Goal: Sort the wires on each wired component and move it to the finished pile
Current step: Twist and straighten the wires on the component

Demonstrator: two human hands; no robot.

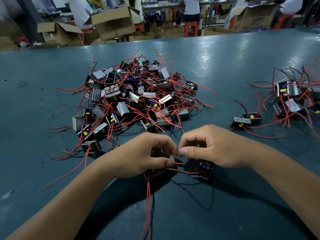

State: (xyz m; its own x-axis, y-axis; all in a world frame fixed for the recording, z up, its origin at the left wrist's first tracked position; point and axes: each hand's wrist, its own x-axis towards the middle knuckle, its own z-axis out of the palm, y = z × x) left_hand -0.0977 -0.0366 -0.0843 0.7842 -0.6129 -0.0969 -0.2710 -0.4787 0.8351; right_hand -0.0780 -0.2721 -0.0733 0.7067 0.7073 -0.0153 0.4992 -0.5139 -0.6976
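My left hand (143,155) and my right hand (213,146) meet just above the green table (225,58) near its front edge. The left hand curls over a wired component (154,173) and pinches a red wire (179,164) at the fingertips. Long red and dark wires (148,205) hang from this component toward me. A second component (205,168), black with blue and yellow parts, lies mostly hidden under the right hand, whose fingers curl over it, thumb beside the left fingertips. A big tangled pile of components (131,99) lies beyond the hands. A smaller pile (292,99) sits at the right.
Two components (245,119) lie apart from the right pile, closer to my right hand. Beyond the table's far edge stand cardboard boxes (112,23), red stools (190,28) and several seated people at benches.
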